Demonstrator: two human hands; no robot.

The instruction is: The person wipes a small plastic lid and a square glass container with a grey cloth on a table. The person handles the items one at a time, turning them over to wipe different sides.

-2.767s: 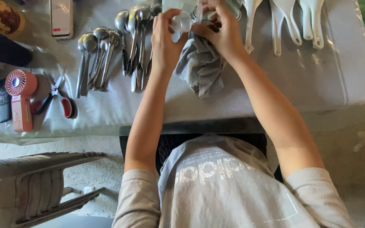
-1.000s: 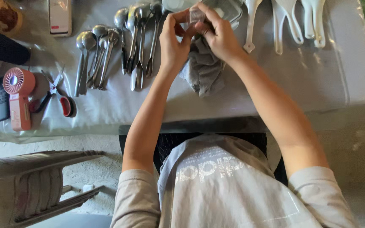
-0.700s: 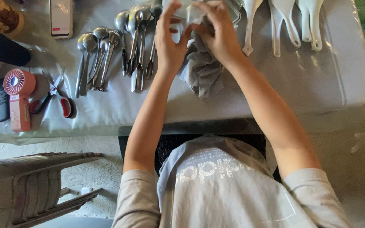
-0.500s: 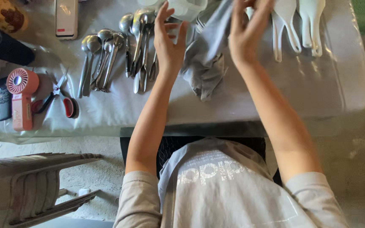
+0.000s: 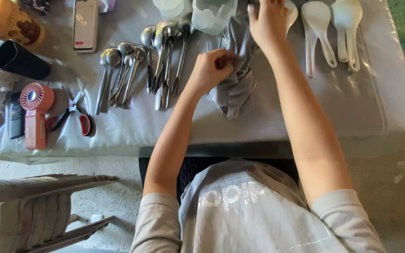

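Observation:
A crumpled grey cloth (image 5: 235, 89) lies on the plastic-covered table (image 5: 362, 103) in front of me. My left hand (image 5: 212, 68) is closed in a fist on the cloth's left side. My right hand (image 5: 268, 21) rests flat at the far edge, fingers over the cloth's upper end and a white spoon (image 5: 290, 10). Two clear plastic cups (image 5: 212, 14) stand just left of that hand. A row of metal spoons and forks (image 5: 160, 56) lies left of my left hand.
Two more white plastic spoons (image 5: 333, 26) lie at the far right. Left side holds scissors (image 5: 73, 112), a pink hand fan (image 5: 34, 115), a black cylinder (image 5: 22, 61), a phone (image 5: 85, 23) and a yellow tub (image 5: 10, 21). Stacked plastic stools (image 5: 33, 206) stand lower left.
Both hands were raised together over the cloth near a clear cup; then they parted. Now the left has dropped onto the cloth and the right reaches to the far edge.

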